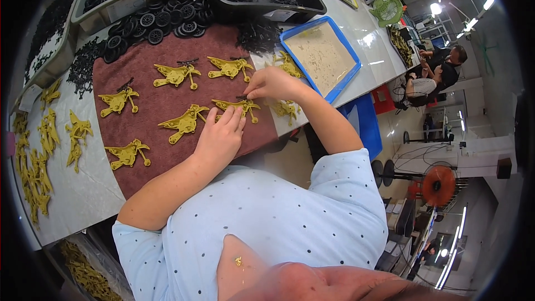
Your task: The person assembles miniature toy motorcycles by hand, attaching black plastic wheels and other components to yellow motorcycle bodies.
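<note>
On a dark red towel [134, 128], several yellow-green plastic toy-bike frames lie flat in loose rows. My left hand [217, 136] presses its fingertips on the near edge of one frame [248, 110] at the towel's right side, holding it against the cloth. Above that frame, my right hand [274, 85] pinches a small black plastic piece [242, 97] between thumb and fingers; the fingers partly hide it. Three frames along the back, such as the upper middle one [175, 74], carry a similar black piece on top. The two at the front left show none.
Black toy wheels [161, 19] are heaped behind the towel, before grey bins [139, 1] of black parts. Loose black pieces [259, 34] lie near a blue-rimmed tray [352, 56]. More yellow-green frames [47, 131] are piled at left. Other people [440, 72] sit far right.
</note>
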Demonstrator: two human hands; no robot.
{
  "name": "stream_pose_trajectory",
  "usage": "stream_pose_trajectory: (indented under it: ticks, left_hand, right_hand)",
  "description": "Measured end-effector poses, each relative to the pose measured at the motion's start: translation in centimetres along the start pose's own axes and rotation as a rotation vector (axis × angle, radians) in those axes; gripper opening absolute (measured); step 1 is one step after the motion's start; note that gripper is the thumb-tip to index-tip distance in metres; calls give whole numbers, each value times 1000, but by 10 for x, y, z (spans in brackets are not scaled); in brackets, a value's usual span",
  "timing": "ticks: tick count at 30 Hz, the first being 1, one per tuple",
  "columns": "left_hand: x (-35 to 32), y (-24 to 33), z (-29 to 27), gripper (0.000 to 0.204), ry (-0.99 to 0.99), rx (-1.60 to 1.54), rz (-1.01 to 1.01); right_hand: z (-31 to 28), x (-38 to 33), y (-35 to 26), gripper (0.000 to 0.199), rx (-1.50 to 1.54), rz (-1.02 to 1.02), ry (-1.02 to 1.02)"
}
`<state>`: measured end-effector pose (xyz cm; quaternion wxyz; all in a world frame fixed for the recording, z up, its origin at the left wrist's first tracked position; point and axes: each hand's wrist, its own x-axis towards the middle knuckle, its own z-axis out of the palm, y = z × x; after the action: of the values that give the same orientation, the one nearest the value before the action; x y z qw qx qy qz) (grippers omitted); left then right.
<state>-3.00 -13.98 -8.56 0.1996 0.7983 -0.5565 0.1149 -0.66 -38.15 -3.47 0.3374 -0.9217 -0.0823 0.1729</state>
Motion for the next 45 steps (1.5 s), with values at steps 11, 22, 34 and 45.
stream_pose_trajectory:
  ticks: [11, 22, 34, 45]
  left_hand:
    - [1, 2, -2, 33, -8, -24, -20]
    - [5, 3, -1, 31, -12, -29, -12]
    - [1, 0, 3, 32, 30, -49, -40]
    - [-17, -3, -52, 37, 22, -61, -107]
  right_hand:
    - [-2, 0, -4, 19, -45, 37, -18]
    - [0, 4, -18, 13, -258, -70, 6]
    - [-18, 5, 11, 20, 95, 207, 445]
    - [-3, 51, 32, 36, -380, 209, 716]
